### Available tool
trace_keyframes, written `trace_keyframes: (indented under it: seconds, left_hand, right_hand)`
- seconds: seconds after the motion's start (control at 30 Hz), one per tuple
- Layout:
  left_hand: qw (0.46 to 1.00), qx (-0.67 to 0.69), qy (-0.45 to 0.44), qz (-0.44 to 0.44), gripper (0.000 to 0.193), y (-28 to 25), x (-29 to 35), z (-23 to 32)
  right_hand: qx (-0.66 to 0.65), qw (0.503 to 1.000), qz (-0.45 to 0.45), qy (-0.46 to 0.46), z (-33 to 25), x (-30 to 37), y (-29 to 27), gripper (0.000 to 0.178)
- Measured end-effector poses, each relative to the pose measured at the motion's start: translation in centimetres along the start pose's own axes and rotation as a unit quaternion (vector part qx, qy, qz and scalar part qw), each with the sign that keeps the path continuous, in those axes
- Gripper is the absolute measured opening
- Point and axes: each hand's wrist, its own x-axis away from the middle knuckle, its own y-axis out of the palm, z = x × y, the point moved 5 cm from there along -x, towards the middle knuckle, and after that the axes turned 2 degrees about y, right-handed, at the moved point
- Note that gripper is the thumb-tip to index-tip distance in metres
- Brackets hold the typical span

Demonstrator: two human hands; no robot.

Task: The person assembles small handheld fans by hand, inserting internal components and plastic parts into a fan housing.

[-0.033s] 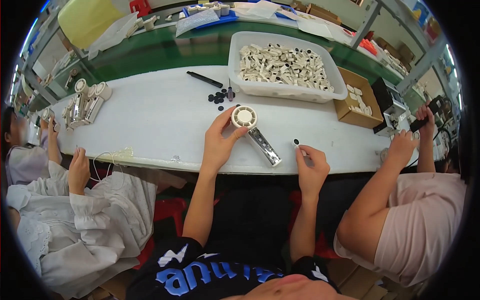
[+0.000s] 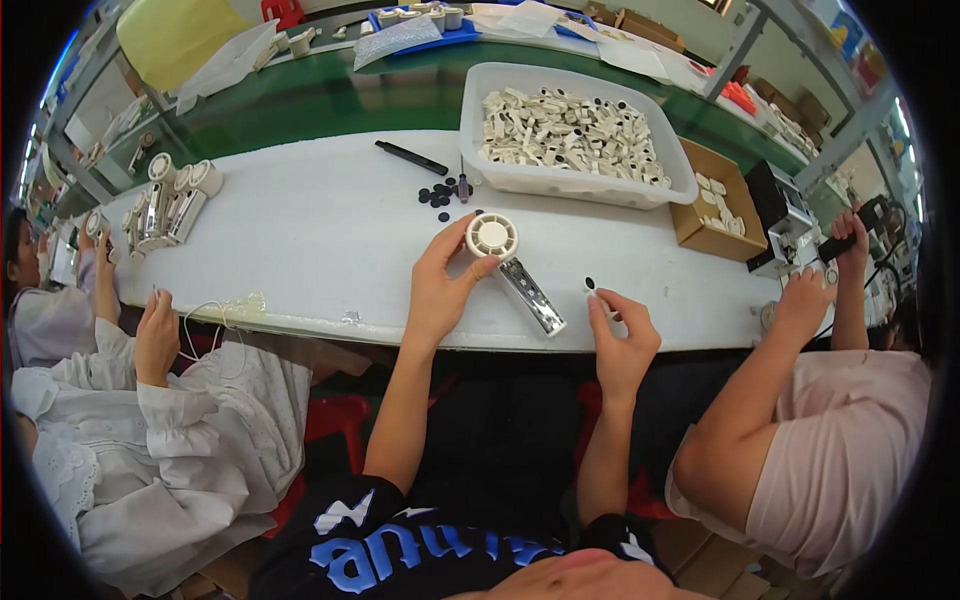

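My left hand (image 2: 440, 290) grips a small white handheld fan (image 2: 493, 237) by its round head, thumb on the near side. The fan's silvery handle, its inner parts showing, slants down to the right over the white table (image 2: 330, 220). To the right, my right hand (image 2: 627, 345) pinches a small white piece with a round black top (image 2: 590, 285) between thumb and fingertips. A gap separates that piece from the fan. Several loose black discs (image 2: 436, 193) lie beyond my left hand, with a small screwdriver (image 2: 463, 188) beside them.
A translucent bin (image 2: 575, 188) full of small white pieces stands at the back, left of a cardboard box (image 2: 695, 232) holding white parts. A black pen-like stick (image 2: 411, 157) lies behind the discs. More fans (image 2: 160, 215) stand at left. Co-workers sit on both sides.
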Motion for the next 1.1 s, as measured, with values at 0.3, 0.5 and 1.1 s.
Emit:
trace_keyframes:
  seconds: [0.3, 0.5, 1.1]
  left_hand:
    - [0.995, -0.096, 0.024, -0.032, 0.060, 0.3, 0.2, 1.6]
    - [0.994, -0.101, 0.008, -0.032, 0.059, -0.1, 0.3, 1.9]
    - [0.982, -0.183, 0.042, -0.020, 0.058, 1.4, -0.3, 2.2]
  right_hand:
    - [-0.067, 0.990, -0.118, -0.040, -5.6, 0.0, 4.8, 0.017]
    - [-0.014, 0.994, -0.090, -0.058, -7.4, 0.1, 5.0, 0.015]
    - [0.041, 0.989, -0.108, -0.090, -5.3, 0.6, 4.3, 0.042]
